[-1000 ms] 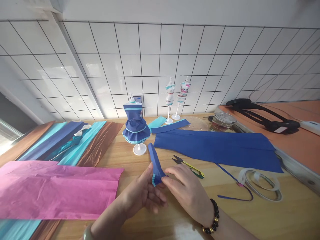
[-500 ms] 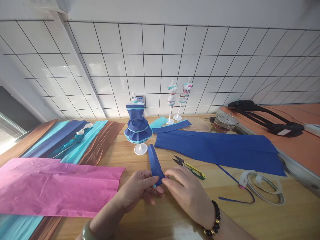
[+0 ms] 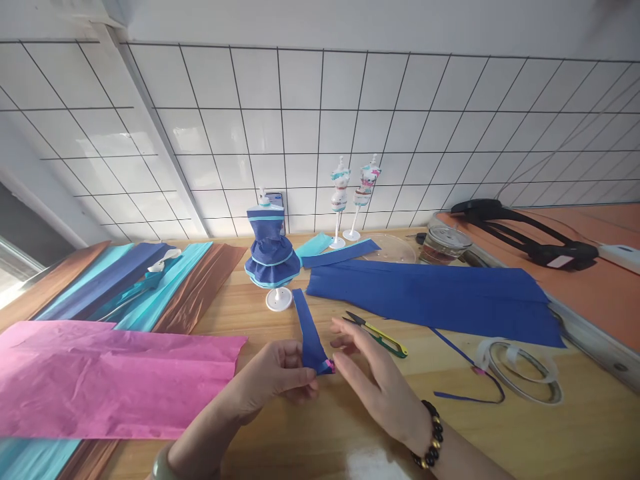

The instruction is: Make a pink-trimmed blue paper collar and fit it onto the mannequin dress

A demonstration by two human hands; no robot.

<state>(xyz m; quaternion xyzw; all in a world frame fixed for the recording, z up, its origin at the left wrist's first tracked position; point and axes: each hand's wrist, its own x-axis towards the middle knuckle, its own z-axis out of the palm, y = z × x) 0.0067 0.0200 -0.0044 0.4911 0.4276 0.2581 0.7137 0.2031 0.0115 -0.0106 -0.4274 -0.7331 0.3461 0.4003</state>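
Note:
My left hand [image 3: 273, 377] pinches the near end of a folded dark blue paper strip [image 3: 307, 330] that stands up from the wooden table [image 3: 575, 433]. A small pink bit shows at the pinched end. My right hand [image 3: 373, 380], with a bead bracelet at the wrist, hovers just right of the strip's end with fingers spread, its fingertips close to the pink bit. Yellow-handled snips [image 3: 377, 327] lie just beyond the right hand. A small mannequin in a blue paper dress [image 3: 271, 257] stands behind the strip.
A pink paper sheet [image 3: 110, 377] lies at left, with teal, blue and brown sheets [image 3: 150, 283] behind it. A large blue sheet [image 3: 435, 297] lies at right, a tape roll [image 3: 523, 370] near it. Two small mannequins [image 3: 353, 193], a glass jar [image 3: 443, 243] and a black strap [image 3: 525, 233] stand near the tiled wall.
My right hand has let go of the strip's end and opened, drawing slightly right. My left hand keeps its pinch; the strip has tipped a little to the left.

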